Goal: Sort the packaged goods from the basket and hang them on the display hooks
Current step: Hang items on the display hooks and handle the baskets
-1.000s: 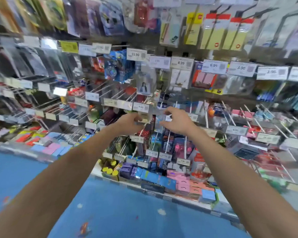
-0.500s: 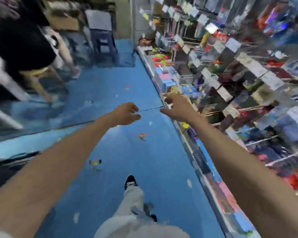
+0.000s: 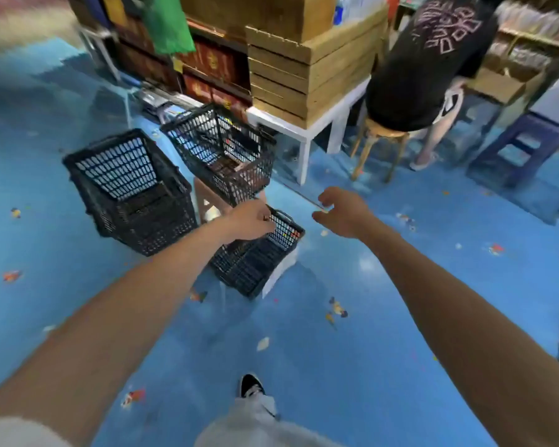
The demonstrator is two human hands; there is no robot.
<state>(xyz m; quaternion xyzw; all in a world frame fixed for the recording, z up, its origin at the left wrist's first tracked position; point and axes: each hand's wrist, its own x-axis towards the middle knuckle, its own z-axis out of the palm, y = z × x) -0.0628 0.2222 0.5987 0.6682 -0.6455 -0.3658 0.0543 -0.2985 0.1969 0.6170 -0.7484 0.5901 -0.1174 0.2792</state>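
Fetch phase, nothing in hand to hang as far as I see. My left hand (image 3: 252, 221) reaches out over the rim of the near basket (image 3: 249, 269), which sits directly under it. I see it from the back with the fingers curled under, so I cannot tell whether it grips the rim, pinches an item or holds nothing. My right hand (image 3: 346, 214) hangs level with it, to its right over bare blue floor (image 3: 400, 317), fingers loosely curled and spread, holding nothing. Beyond the left hand a far basket (image 3: 233, 185) stands raised on something, with packaged goods (image 3: 236, 164) lying in its bottom, too blurred to identify. Out to the left of the left hand a third basket (image 3: 149, 233) sits on the floor, and I can't make out any contents. There are a few coloured specks at the near basket's far corner, just past the left fingertips; possibly goods, unclear. The display hooks are not in view, so I can't count what is already hung. My read: goods remain to sort, so the task is mid-way at best. Next comes picking an item and carrying it to the hooks. Further beyond the right hand, a seated person (image 3: 426, 59) and stacked cardboard boxes (image 3: 304, 59).
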